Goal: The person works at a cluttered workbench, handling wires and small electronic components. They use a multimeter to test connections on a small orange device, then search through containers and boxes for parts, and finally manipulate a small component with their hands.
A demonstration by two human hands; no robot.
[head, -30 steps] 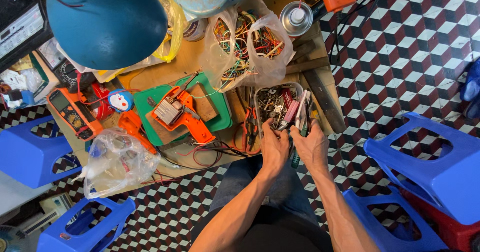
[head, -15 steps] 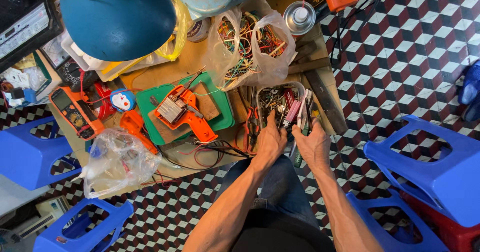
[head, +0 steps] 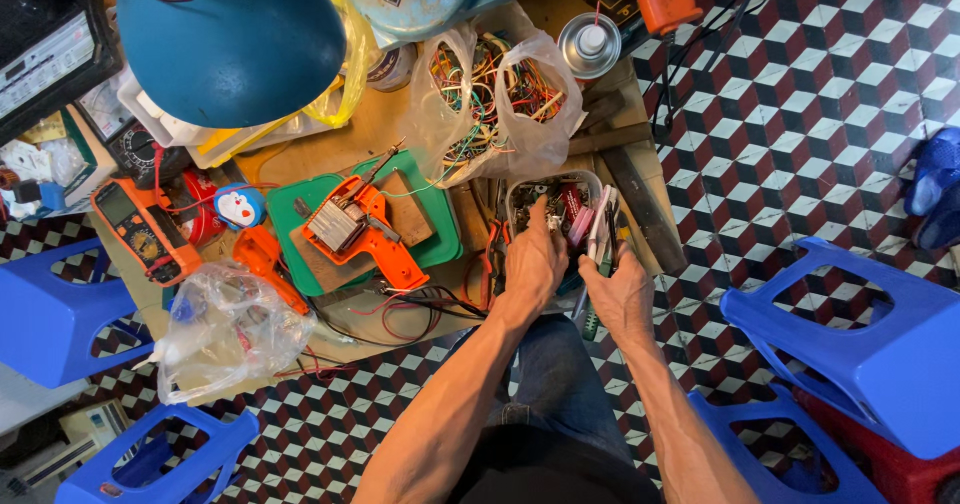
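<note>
A clear plastic container (head: 520,196) full of small electronic parts sits at the near right of the wooden worktable (head: 375,129). My left hand (head: 535,262) lies over its near edge, with the index finger stretched in among the parts and nothing held. My right hand (head: 622,292) grips the container's near right side, where several slim tool handles (head: 600,222), pink and white, stick up. Whether its fingers also close on a handle is hidden.
An orange hot-glue-gun-like tool (head: 365,234) lies on a green mat (head: 445,249). A bag of coloured wires (head: 490,94), a spray can (head: 590,44), an orange multimeter (head: 140,229), a blue lamp shade (head: 230,39) and a clear bag (head: 230,329) crowd the table. Blue plastic stools (head: 860,344) stand around.
My left hand has pushed further into the container, its index finger now among the parts. My right hand has stayed at the container's right side.
</note>
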